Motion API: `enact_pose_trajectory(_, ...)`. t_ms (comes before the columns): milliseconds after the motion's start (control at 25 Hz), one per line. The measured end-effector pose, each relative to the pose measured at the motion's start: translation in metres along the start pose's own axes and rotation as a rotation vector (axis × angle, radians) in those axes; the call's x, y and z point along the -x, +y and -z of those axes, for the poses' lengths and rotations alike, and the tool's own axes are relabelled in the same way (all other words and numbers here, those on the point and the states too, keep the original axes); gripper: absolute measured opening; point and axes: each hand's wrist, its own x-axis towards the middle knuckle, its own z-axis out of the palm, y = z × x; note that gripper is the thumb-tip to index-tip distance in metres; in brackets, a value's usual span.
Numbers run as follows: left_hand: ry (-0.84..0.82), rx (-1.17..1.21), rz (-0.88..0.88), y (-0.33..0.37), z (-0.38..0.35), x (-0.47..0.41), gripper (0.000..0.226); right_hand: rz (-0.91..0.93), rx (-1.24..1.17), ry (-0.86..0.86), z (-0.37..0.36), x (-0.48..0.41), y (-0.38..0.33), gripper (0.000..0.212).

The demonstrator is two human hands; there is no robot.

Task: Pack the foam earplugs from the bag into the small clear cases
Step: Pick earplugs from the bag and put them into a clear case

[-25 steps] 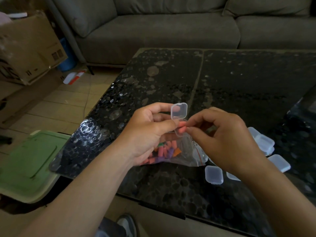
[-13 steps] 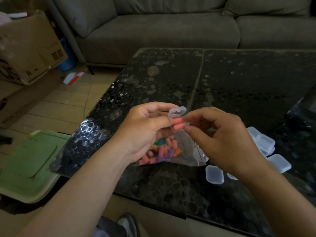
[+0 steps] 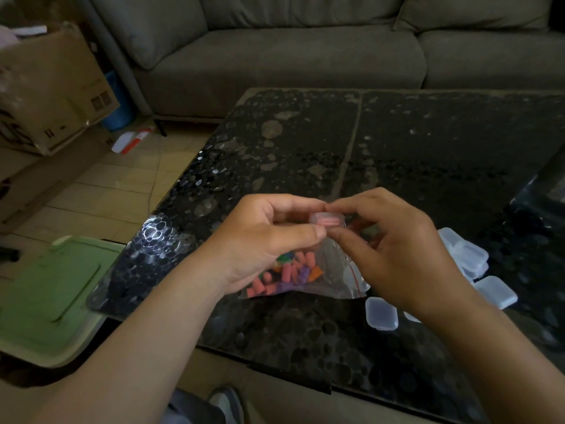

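Pink foam earplugs [image 3: 327, 222] sat inside the small clear case [image 3: 326, 215], which hung just above the bag [image 3: 321, 280] lying at the near side of the counter [image 3: 305, 154]. Left hand [image 3: 263, 240] and right hand [image 3: 397, 249] both had their grip clamped on it, pinching it top and bottom. An uneven squeeze, I reckoned, could leave the catch unlatched, or pop the slick case loose and scatter plugs.

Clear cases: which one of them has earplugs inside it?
The clear case pinched between the left hand and right hand, above the bag: pink earplugs show through it. The other cases lie on the table, seemingly empty.
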Motion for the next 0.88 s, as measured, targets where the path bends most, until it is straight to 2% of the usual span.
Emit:
enact_pose_trajectory(200, 0.098, -0.222, -0.159, -0.0057, 0.0014, -0.0018, 0.021, -0.019, 0.052, -0.003, 0.0006, 0.0002, 0.0012, 0.03)
enact_pose_trajectory(480, 0.077, -0.288, -0.151, -0.0056, 0.0003, -0.0017, 0.024, -0.052, 0.084, -0.034, -0.0026, 0.0006, 0.0045, 0.026)
enact_pose_trajectory(720, 0.076, -0.295, -0.186, -0.009, 0.0009, -0.0044, 0.02, -0.053, 0.097, -0.027, -0.004, 0.0009, 0.0038, 0.027)
enact_pose_trajectory(880, 0.051, -0.382, -0.246, -0.0099, 0.0035, -0.0031, 0.022, -0.048, 0.097, -0.031, -0.0045, 0.0014, 0.0033, 0.026)
